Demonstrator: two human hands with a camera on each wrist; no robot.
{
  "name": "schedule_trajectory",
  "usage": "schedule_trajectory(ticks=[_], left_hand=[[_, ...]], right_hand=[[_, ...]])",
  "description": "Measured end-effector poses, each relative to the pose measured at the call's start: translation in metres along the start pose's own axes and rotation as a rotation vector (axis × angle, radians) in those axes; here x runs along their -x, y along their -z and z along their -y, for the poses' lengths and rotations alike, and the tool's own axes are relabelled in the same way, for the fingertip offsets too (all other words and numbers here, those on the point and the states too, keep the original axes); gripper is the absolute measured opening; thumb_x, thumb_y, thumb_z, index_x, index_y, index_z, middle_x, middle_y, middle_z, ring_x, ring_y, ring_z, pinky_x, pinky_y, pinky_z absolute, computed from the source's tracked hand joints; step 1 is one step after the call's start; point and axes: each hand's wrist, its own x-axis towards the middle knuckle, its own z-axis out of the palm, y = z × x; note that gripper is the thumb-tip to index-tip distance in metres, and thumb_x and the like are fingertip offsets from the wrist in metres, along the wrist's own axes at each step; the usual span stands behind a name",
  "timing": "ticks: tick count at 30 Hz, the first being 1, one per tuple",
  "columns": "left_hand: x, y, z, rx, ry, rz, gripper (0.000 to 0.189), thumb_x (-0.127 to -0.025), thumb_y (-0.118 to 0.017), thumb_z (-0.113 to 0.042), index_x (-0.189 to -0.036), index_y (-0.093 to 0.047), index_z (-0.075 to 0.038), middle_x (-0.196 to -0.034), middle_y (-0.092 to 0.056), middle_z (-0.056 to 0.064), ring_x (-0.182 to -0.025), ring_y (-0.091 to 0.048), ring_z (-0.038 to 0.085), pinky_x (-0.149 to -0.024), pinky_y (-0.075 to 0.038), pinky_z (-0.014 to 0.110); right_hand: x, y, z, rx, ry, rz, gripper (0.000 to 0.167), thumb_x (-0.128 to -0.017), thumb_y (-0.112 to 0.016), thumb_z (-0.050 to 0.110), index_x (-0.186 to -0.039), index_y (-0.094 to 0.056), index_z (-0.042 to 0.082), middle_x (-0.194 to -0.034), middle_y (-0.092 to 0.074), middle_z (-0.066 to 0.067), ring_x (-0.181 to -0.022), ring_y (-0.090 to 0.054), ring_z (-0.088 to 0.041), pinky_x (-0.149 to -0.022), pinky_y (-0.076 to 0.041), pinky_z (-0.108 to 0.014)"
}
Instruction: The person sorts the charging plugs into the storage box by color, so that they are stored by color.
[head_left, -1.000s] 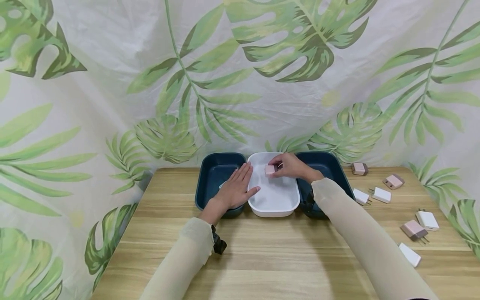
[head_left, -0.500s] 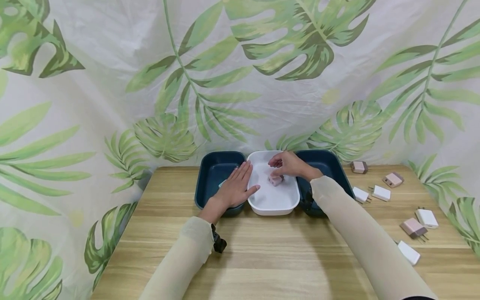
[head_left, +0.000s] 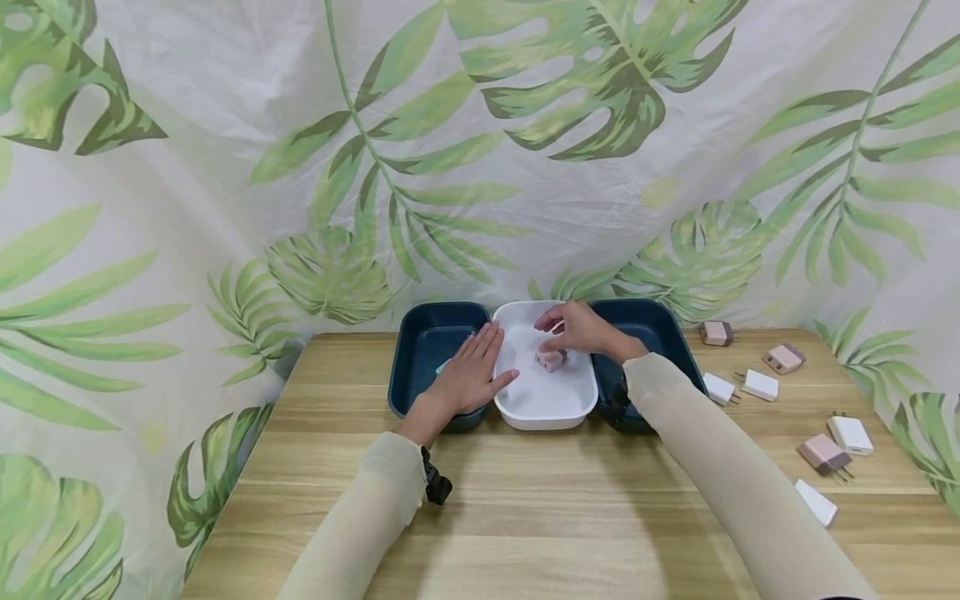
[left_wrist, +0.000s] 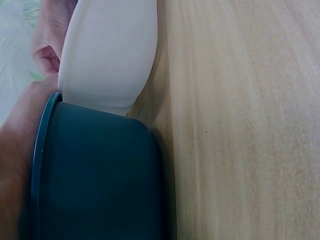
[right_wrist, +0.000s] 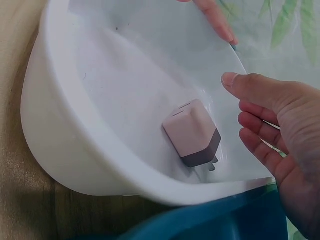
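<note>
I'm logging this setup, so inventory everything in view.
Table: 1, brown, underneath
Blue bins: 2, dark, left and right
White bin: 1, white, between them
Pink chargers: 4, pink-brown, one in white bin, three right
White chargers: 4, white, table's right
Pale item: 1, whitish, in left bin
Cloth: 1, white with green leaves, behind
Wrist devices: 2, black, wrists
Sleeves: 2, cream, forearms
Left hand: 1, across left and white rims
Right hand: 1, over white bin
</note>
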Motion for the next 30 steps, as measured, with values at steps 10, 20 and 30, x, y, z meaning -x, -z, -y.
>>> schedule_trajectory(ticks=[10, 20, 30], left_hand=[[-0.003, -0.003, 0.002, 0.014, 0.003, 0.007, 0.088, -0.110, -0.032, -0.064, -0.171, -0.004, -0.007, -0.179, 0.004, 0.006, -0.165, 0.006, 0.023, -0.134, -0.005, 0.044], [0.000, 0.002, 0.000, 0.014, 0.004, 0.006, 0.088, -0.110, -0.030, -0.065, -0.171, -0.004, -0.007, -0.179, 0.004, 0.006, -0.165, 0.005, 0.022, -0.134, -0.006, 0.043], [0.000, 0.000, 0.000, 0.020, 0.008, 0.000, 0.088, -0.110, -0.031, -0.064, -0.171, -0.005, -0.006, -0.179, 0.003, 0.006, -0.165, 0.005, 0.022, -0.134, -0.007, 0.044]], right_hand=[[0.006, 0.004, 0.003, 0.010, 0.034, -0.003, 0.039, -0.091, -0.085, 0.012, -0.124, -0.074, -0.006, -0.124, -0.072, -0.025, -0.114, -0.071, -0.038, -0.101, -0.058, -0.051], [0.020, 0.008, 0.008, 0.033, 0.096, -0.014, 0.037, -0.089, -0.087, 0.011, -0.121, -0.076, -0.002, -0.122, -0.073, -0.024, -0.112, -0.071, -0.038, -0.098, -0.059, -0.054], [0.036, 0.015, 0.015, 0.026, 0.102, -0.041, 0.037, -0.087, -0.088, 0.008, -0.121, -0.077, 0.000, -0.121, -0.074, -0.021, -0.114, -0.070, -0.040, -0.099, -0.059, -0.054]])
